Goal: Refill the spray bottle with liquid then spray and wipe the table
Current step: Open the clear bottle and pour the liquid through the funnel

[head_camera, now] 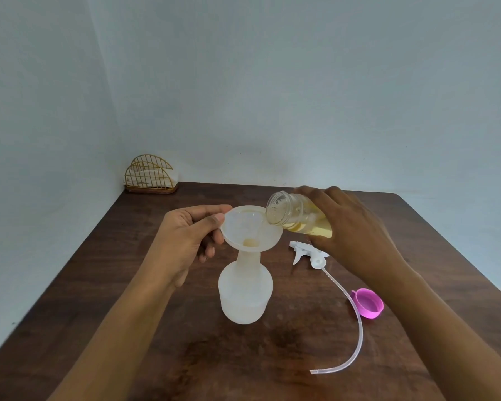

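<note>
1. Where the dark brown wooden tabletop [272, 357] meets the wall corner, a gold wire napkin holder [149, 176] stands at its far left.
2. The translucent white plastic spray bottle [245, 293] stands upright mid-tabletop, uncapped.
3. My left hand [185, 238] pinches the rim of the white plastic funnel [250, 227] seated in the bottle's neck.
4. My right hand [356, 235] grips a clear jar of yellow liquid [295, 218], tilted with its mouth over the funnel's edge.
5. The white trigger sprayer head with its long clear tube [310, 253] lies right of the bottle.
6. A pink plastic cap [369, 303] lies just beside the tube.
</note>
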The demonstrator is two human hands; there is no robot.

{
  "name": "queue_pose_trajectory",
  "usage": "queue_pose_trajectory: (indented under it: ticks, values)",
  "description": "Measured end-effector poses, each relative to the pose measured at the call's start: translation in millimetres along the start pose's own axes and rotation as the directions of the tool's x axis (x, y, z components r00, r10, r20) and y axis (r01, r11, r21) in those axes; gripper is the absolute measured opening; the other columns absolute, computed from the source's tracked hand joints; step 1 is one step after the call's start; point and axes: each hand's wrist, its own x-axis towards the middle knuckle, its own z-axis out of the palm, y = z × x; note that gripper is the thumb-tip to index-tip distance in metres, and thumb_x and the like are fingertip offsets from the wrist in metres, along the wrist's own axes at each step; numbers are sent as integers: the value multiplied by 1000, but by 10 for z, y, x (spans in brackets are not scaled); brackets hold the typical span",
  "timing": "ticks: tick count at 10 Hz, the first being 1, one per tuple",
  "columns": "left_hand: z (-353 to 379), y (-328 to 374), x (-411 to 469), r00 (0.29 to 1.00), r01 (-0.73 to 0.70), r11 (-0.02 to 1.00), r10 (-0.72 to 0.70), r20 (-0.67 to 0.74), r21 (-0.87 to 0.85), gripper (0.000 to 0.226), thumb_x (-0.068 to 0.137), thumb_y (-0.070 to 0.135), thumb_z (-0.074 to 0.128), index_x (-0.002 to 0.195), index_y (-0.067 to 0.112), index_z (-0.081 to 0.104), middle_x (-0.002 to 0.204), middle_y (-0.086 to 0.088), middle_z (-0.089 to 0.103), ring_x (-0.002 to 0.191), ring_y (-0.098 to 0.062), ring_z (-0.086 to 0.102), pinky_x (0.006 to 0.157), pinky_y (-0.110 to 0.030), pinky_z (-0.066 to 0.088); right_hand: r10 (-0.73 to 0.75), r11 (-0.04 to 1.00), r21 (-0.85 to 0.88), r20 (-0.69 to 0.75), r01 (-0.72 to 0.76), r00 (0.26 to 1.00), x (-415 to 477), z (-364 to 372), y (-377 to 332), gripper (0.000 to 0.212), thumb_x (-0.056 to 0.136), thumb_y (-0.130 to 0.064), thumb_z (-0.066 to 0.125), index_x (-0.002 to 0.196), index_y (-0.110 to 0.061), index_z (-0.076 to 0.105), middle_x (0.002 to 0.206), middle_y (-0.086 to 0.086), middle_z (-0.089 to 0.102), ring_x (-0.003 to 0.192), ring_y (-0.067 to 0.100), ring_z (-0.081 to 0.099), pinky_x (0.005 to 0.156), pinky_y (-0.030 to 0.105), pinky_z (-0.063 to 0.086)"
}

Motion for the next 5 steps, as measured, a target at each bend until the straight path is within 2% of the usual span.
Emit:
queue_pose_trajectory:
  ticks: [1, 4, 5]
  values:
    - [2, -8, 6, 1000, -6, 1000, 6, 0, 3, 19, 92, 10, 56, 99, 18, 71, 51, 0, 59, 36, -7, 44, 33, -17, 33, -11, 1000, -8, -10, 11, 1000, 5, 13, 13, 72, 73, -27, 77, 136, -35, 41, 116, -5, 55, 100, 19, 55, 68, 29, 43]
    - [4, -15, 21, 1000, -9, 1000, 9, 3, -5, 19, 92, 10, 55, 100, 18, 71, 51, -1, 58, 36, -7, 44, 33, -17, 33, -27, 998, -50, -17, 26, 999, 25, -44, -17, 69, 76, -21, 73, 136, -34, 43, 120, -5, 54, 106, 18, 52, 64, 23, 27]
    - [4, -15, 18, 1000, -9, 1000, 9, 3, -7, 19, 92, 10, 55, 100, 18, 71, 51, -1, 58, 35, -7, 44, 33, -17, 33, -42, 997, -70, -29, 40, 999, 34, -46, -10, 69, 75, -18, 73, 135, -32, 44, 118, -4, 56, 103, 19, 53, 58, 11, 17]
